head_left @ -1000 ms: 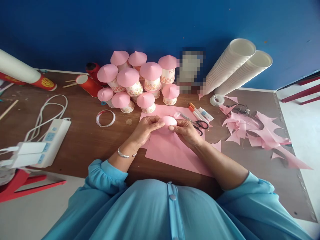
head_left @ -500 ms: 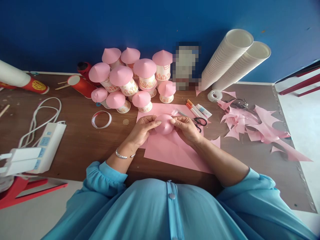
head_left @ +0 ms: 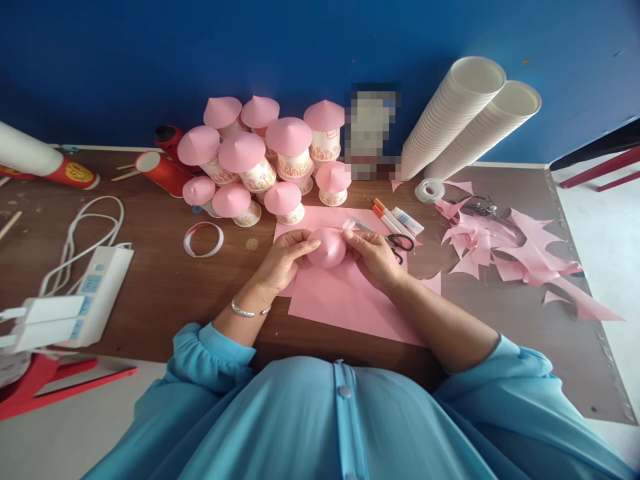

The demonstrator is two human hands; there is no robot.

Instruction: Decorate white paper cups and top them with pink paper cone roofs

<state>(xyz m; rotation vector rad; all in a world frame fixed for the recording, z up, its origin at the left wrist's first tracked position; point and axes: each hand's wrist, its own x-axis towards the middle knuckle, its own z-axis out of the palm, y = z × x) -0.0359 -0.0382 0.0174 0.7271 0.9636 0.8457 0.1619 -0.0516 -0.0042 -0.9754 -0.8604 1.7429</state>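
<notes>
A small pink paper cone (head_left: 327,248) is held between my two hands, its tip facing me. My left hand (head_left: 286,257) pinches its left edge between thumb and fingers. On the opposite edge my right hand (head_left: 373,257) grips it the same way. Beneath them lie pink paper sheets (head_left: 330,307). Scissors (head_left: 400,243) with black handles rest just beyond my right hand, partly covered by it. Behind my hands stand several decorated paper cups (head_left: 257,179) topped with pink paper cones (head_left: 243,152).
Two tall stacks of white paper cups (head_left: 453,113) lean at the back right. Near them are a tape roll (head_left: 430,191), orange markers (head_left: 385,217), a glue tube (head_left: 407,220) and pink scraps (head_left: 480,243). A power strip (head_left: 103,293), a white ring (head_left: 203,240) and a red cup (head_left: 163,175) occupy the left.
The pink cone has turned slightly in my hands, its tip moving a little to the left and up. Both hands keep their hold in nearly the same place.
</notes>
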